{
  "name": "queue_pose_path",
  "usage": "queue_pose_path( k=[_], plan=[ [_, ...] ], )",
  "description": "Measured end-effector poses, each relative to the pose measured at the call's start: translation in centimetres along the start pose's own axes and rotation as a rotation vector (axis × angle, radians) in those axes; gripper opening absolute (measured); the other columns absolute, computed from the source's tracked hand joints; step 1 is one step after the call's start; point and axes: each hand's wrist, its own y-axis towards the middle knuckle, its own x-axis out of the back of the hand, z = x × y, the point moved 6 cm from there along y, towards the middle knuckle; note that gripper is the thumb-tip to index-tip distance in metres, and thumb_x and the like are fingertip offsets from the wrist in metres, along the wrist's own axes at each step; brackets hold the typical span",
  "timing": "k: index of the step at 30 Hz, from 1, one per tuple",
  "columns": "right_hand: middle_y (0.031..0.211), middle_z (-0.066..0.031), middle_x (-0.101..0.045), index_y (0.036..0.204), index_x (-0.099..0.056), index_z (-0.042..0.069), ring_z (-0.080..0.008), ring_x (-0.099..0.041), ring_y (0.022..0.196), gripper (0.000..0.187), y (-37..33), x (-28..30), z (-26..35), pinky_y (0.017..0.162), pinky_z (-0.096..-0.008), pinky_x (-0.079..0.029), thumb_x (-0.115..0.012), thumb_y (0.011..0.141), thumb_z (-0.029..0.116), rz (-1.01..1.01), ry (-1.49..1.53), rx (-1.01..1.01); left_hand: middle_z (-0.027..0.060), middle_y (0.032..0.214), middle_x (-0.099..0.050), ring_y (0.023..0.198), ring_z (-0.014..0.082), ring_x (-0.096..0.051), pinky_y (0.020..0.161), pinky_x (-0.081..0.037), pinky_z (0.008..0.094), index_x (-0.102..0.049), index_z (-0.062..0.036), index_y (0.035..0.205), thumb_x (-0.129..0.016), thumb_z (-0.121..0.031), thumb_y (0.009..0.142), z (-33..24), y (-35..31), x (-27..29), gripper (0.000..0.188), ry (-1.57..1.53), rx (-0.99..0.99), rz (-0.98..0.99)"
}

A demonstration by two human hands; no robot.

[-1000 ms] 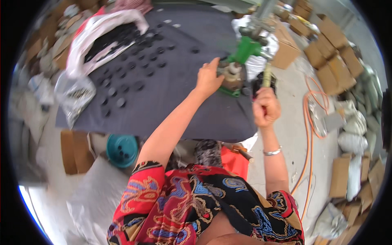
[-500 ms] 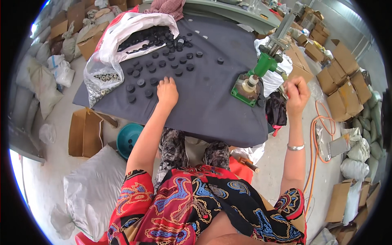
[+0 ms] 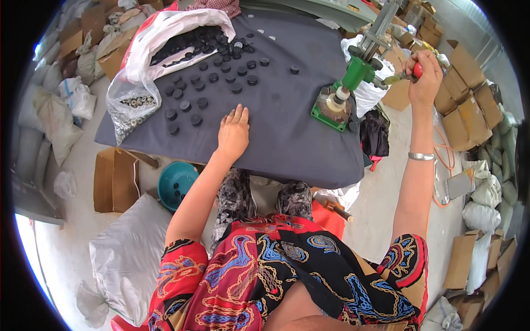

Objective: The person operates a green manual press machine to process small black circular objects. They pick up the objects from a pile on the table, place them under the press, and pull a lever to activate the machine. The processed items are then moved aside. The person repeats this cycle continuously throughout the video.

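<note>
My right hand grips the lever handle of a green hand press, and its red knob shows between the fingers. The green press stands at the right of the table, with a pale round fitting above its base; what lies under it is too small to tell. Palm down on the dark cloth, my left hand has its fingers stretched out and close together. Whatever may be beneath it is hidden. Several black round caps lie scattered beyond and left of it.
At the far left, a white bag spills black caps, beside a clear bag of small metal rings. Below the table's left edge are a teal basin with a few caps inside, a cardboard box and a white sack.
My right hand has moved up and outward with the lever, swinging it away from the press. My left hand has shifted slightly right and toward me, its fingers straighter.
</note>
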Motion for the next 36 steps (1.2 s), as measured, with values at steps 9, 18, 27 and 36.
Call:
queue_pose_path(
  k=[9, 18, 27, 36],
  plan=[
    [0.070, -0.0067, -0.056, 0.080, -0.059, -0.002, -0.0147, -0.051, 0.054, 0.015, 0.5, 0.8, -0.9, 0.058, -0.0300, -0.046, -0.058, 0.089, 0.011, -0.016, 0.041, -0.013, 0.0165, 0.134, -0.053, 0.123, 0.0330, -0.048, 0.101, -0.038, 0.0480, -0.044, -0.0015, 0.138, -0.069, -0.010, 0.078, 1.4, 0.2, 1.9, 0.065, -0.192, 0.145, -0.033],
    [0.072, -0.0074, -0.058, 0.082, -0.061, -0.002, -0.0154, -0.053, 0.053, 0.015, 0.9, 1.0, -0.8, 0.055, -0.0300, -0.046, -0.059, 0.088, 0.012, -0.001, 0.061, -0.001, 0.0110, 0.109, -0.066, 0.109, 0.0284, -0.053, 0.093, -0.038, 0.0429, -0.049, -0.0046, 0.137, -0.075, -0.008, 0.072, 2.7, 1.4, 1.6, 0.070, -0.328, 0.284, 0.041],
    [0.062, -0.0072, -0.050, 0.080, -0.057, 0.000, -0.0156, -0.044, 0.052, 0.020, 2.9, 2.0, -1.9, 0.057, -0.0335, -0.042, -0.057, 0.089, 0.017, -0.075, 0.035, -0.083, 0.0156, 0.103, -0.066, 0.097, 0.0328, -0.059, 0.087, -0.047, 0.0419, -0.046, -0.0057, 0.138, -0.075, -0.005, 0.070, -1.5, 4.1, 1.2, 0.074, -0.544, 0.212, -0.010],
    [0.068, -0.0023, -0.053, 0.077, -0.055, 0.009, -0.0113, -0.050, 0.045, 0.014, 2.4, 1.1, -0.7, 0.039, -0.0245, -0.040, -0.058, 0.087, 0.018, -0.173, 0.003, -0.054, 0.0159, 0.101, -0.067, 0.098, 0.0328, -0.060, 0.087, -0.048, 0.0409, -0.037, -0.0047, 0.143, -0.074, -0.005, 0.071, -15.5, 13.7, -4.5, 0.081, -0.737, -0.018, 0.121]
  ],
)
